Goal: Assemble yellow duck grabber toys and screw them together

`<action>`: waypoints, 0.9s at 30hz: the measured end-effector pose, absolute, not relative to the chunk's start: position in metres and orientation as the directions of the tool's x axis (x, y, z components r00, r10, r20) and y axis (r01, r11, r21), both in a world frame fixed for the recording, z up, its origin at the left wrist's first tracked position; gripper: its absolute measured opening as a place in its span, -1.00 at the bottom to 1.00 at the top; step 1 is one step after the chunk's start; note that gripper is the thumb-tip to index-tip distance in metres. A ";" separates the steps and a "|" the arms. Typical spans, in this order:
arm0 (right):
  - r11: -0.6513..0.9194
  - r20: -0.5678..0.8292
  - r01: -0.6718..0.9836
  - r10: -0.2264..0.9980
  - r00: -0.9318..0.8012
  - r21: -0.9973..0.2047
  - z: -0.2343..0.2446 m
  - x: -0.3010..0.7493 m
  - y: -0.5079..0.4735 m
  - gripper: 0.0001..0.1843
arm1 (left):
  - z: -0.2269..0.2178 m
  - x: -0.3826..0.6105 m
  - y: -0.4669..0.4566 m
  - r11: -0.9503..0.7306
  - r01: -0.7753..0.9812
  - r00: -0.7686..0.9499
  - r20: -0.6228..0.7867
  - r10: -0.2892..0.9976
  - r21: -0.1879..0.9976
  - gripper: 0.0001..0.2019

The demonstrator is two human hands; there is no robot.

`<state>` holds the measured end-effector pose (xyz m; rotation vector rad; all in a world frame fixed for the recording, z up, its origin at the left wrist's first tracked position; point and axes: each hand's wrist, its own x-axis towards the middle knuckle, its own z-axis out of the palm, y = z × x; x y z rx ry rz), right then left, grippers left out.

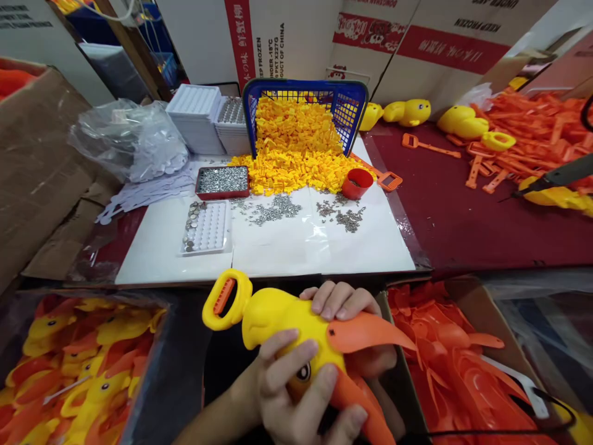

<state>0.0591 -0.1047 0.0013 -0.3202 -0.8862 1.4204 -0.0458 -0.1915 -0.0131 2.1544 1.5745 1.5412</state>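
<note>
A yellow plastic toy animal [273,309] with an eye printed on its side is held over my lap, below the table's front edge. It carries orange ear-like flaps [365,332], and a yellow ring handle [245,285] with an orange piece inside sticks out at its left end. My left hand [296,386] is closed around the near side, fingers spread about the eye and an orange flap. From behind, my right hand [345,301] wraps over the top of the body; part of it is hidden by the toy and a flap.
Yellow parts spill from a blue basket [359,114]. Nearby are a metal-parts tray [222,181], a red cup [356,184], a white battery tray [207,227] and loose springs [275,210]. Boxes of finished-looking toys [88,371] and orange flaps [463,352] flank my lap.
</note>
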 end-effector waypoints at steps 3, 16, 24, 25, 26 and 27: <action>0.078 0.258 -0.686 0.952 -0.164 -0.724 0.001 0.060 -0.103 -0.69 | 0.012 -0.061 -0.166 -0.581 0.606 -0.003 0.732 0.682 0.543 -0.63; -0.273 -0.127 -0.478 0.940 -0.315 -0.835 -0.013 0.054 -0.078 -0.53 | 0.002 -0.087 -0.100 0.070 -0.260 -0.318 -0.154 0.935 0.963 -0.32; -0.087 -0.046 -0.471 0.994 -0.098 -0.878 -0.016 0.057 -0.077 -0.48 | 0.022 -0.082 -0.095 -0.091 0.057 -0.286 0.103 0.953 0.994 -0.42; -0.063 -0.035 -0.460 0.997 -0.071 -0.886 -0.016 0.063 -0.075 -0.46 | 0.031 -0.080 -0.097 -0.209 0.222 -0.250 0.262 0.932 0.952 -0.41; -0.032 -0.027 -0.441 0.999 -0.016 -0.897 -0.016 0.070 -0.072 -0.46 | 0.041 -0.078 -0.098 -0.338 0.389 -0.178 0.430 0.885 0.857 -0.40; 0.004 -0.024 -0.418 0.998 0.062 -0.909 -0.015 0.078 -0.068 -0.49 | 0.049 -0.074 -0.099 -0.461 0.533 -0.075 0.582 0.810 0.710 -0.42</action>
